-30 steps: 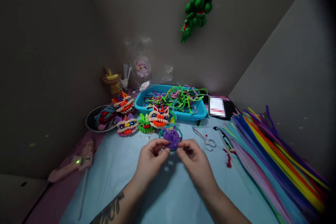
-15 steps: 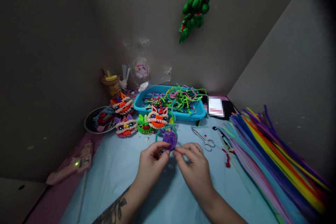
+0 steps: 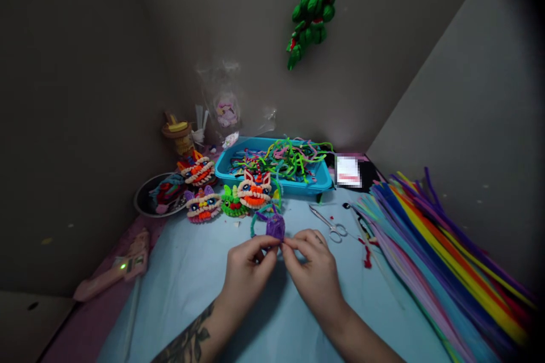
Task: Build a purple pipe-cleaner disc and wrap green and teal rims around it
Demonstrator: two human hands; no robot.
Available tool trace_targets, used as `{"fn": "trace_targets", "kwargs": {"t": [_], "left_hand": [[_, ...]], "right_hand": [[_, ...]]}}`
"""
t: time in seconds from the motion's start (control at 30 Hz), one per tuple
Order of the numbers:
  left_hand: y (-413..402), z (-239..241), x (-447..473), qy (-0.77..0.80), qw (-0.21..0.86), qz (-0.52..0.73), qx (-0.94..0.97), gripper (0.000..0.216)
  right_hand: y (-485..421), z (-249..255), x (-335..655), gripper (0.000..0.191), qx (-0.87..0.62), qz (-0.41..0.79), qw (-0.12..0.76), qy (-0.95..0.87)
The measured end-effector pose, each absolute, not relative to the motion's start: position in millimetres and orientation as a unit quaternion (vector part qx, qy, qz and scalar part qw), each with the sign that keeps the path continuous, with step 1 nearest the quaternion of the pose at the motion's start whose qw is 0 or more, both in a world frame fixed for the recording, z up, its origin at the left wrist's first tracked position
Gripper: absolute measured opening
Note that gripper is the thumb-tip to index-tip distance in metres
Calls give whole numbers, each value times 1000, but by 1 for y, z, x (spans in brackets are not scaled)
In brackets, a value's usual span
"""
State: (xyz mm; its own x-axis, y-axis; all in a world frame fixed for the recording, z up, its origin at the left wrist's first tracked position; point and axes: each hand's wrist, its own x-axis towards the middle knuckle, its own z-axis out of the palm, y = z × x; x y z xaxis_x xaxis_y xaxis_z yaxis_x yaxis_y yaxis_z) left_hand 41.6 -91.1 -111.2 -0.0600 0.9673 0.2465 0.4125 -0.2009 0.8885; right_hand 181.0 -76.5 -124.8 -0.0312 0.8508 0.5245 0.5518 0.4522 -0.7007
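Observation:
A small purple pipe-cleaner piece [image 3: 275,227], with a teal strand [image 3: 255,219] looping from it, is held up over the blue table cover. My left hand [image 3: 249,265] pinches its lower edge between thumb and forefinger. Close beside it, my right hand [image 3: 313,264] has thumb and forefinger pinched at the same lower edge, the fingertips of both hands nearly meeting. Just beyond stand fuzzy lion-head figures: an orange-and-cream one [image 3: 254,191], a green one [image 3: 234,202] and a purple-and-cream one [image 3: 203,205].
A blue tray [image 3: 293,187] of tangled pipe cleaners stands behind the figures. Scissors [image 3: 328,224] lie to the right, near a large bundle of colored pipe cleaners [image 3: 447,255]. On the left are a pink glue gun [image 3: 123,269] with a green light and a metal bowl [image 3: 147,212].
My left fingers have slid down to the purple piece's lower edge, closer to my right fingertips. The piece has turned slightly. The whole view has shifted a little.

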Motion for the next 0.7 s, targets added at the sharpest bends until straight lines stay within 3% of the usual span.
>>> {"fn": "trace_targets", "kwargs": {"t": [0.4, 0.53, 0.7], "left_hand": [[-92, -112, 43, 566, 325, 479, 587, 13], [-88, -112, 42, 567, 405, 528, 486, 13], [-82, -109, 40, 524, 523, 540, 401, 20]], "right_hand": [[-75, -123, 181, 16, -509, 177, 489, -686], [-72, -123, 183, 10, -548, 285, 491, -614], [-67, -125, 185, 19, -509, 482, 486, -522]]}}
